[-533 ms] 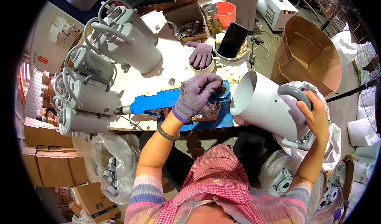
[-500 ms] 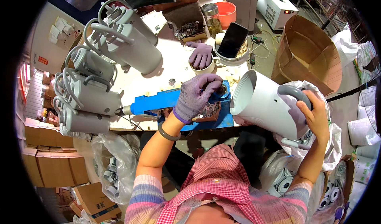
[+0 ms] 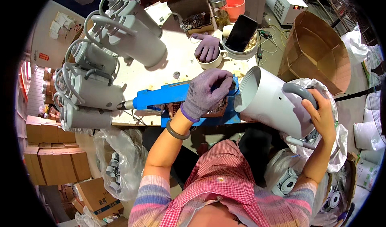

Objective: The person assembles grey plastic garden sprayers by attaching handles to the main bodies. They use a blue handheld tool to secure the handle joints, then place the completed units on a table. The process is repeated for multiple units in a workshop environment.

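My right hand [image 3: 321, 114], bare, is wrapped round the dark grey handle of a pale grey plastic jug [image 3: 267, 100]. The jug is tilted on its side, its open mouth facing left toward my other hand. My left hand [image 3: 207, 92], in a purple-grey glove, is closed with fingertips pinched together beside the mouth, over the right end of a blue long-armed tool [image 3: 161, 99]. What those fingers hold, if anything, is hidden. Behind the hand, a box of small parts [image 3: 215, 111] partly shows on the tool's blue base.
Several grey jugs with looped tubes [image 3: 136, 42] stand or lie at the left. Beyond my left hand are a white mug [image 3: 211, 61] with a glove on it, a phone [image 3: 242, 32] and a box of small metal parts [image 3: 197, 24]. A large cardboard bin [image 3: 317, 54] stands at right.
My gloved left hand has shifted slightly right, closer to the jug's mouth, its fingers more curled. The right hand still grips the jug, and the whole view has shifted slightly.
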Tool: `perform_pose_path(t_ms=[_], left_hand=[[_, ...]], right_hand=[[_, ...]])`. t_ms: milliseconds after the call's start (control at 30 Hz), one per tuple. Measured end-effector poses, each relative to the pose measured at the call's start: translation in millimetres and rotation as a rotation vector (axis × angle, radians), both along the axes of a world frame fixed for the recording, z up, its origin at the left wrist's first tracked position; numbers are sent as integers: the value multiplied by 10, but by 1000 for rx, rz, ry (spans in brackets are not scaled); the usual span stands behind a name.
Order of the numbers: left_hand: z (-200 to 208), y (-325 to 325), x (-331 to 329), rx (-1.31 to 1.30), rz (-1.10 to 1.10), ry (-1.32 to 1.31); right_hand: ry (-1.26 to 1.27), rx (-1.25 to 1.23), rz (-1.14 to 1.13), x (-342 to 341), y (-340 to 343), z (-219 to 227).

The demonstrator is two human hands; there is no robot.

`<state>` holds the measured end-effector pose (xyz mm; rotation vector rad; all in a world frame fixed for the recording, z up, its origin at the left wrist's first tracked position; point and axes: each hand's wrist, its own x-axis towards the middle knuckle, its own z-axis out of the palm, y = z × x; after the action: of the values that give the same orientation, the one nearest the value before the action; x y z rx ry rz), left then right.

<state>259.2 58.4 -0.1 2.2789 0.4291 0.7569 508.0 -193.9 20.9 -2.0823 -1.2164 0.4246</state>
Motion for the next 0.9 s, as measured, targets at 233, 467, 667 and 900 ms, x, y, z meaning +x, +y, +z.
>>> perform_pose_path(t_ms=[233,467,667,900], left_hand=[[-358,-29,-915,8,-19,432],[-1312,135,-665,197,180,800],[-935,-24,-819,143,151,501],[145,-148,-482,73,69,-56]], right_hand=[[22,60,-46,-29,-212,-9],[-69,-9,-14,-203,-125,45],[31,-33,-106,-194,-263,10],[6,-37,-86,-213,-201,74]])
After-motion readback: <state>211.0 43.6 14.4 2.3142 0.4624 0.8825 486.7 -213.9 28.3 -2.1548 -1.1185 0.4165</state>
